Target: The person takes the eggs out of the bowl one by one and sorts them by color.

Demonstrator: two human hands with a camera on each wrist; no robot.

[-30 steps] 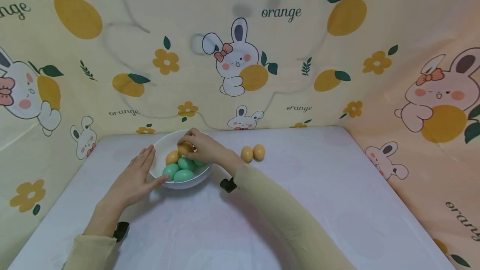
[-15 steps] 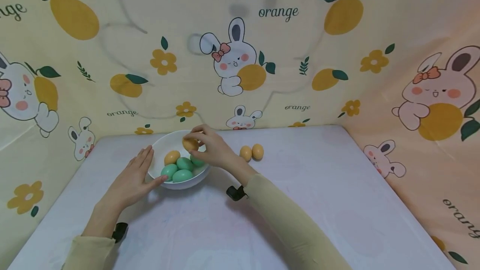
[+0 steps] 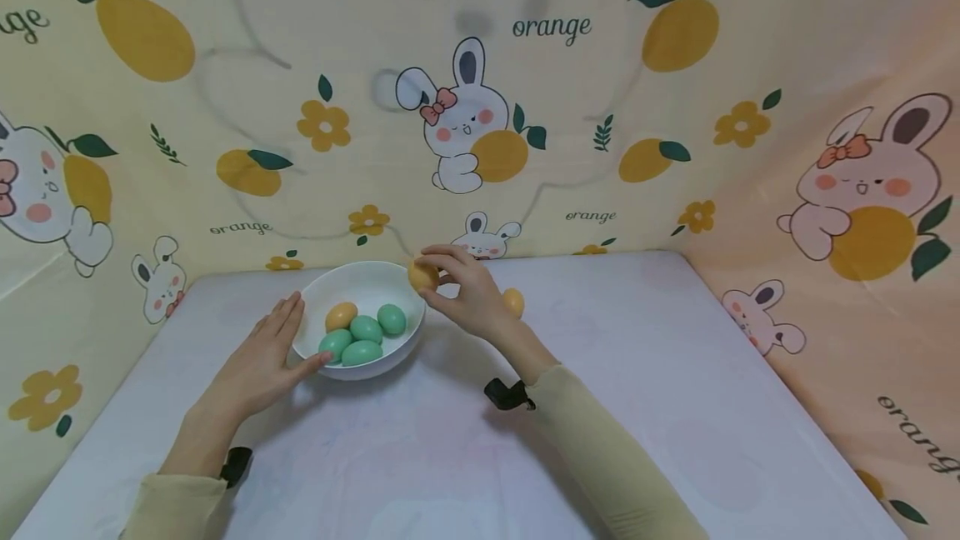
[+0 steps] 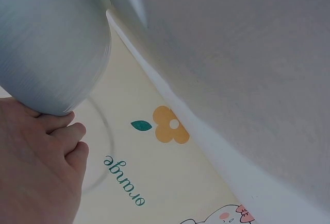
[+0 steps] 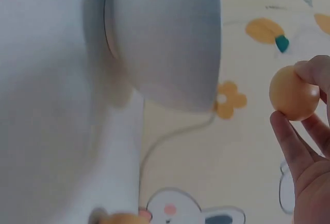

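Observation:
A white bowl (image 3: 352,277) holds one orange egg (image 3: 341,316) and several green eggs (image 3: 367,329). My left hand (image 3: 258,365) rests against the bowl's left side, fingers straight and thumb at the front rim. In the left wrist view, its fingertips touch the outer wall. My right hand (image 3: 472,298) pinches another orange egg (image 5: 294,93) between thumb and fingertips, above the bowl's right rim in the head view. The right wrist view shows this egg apart from the bowl (image 5: 170,44).
Another orange egg (image 3: 513,302) sits on the white tabletop (image 3: 600,340), partly hidden behind my right hand. A curtain (image 3: 585,123) printed with rabbits and oranges stands at the back and sides.
My right hand has lifted the orange egg out of the bowl and carried it right to the rim. It now blocks one of the two table eggs. My left hand stays put.

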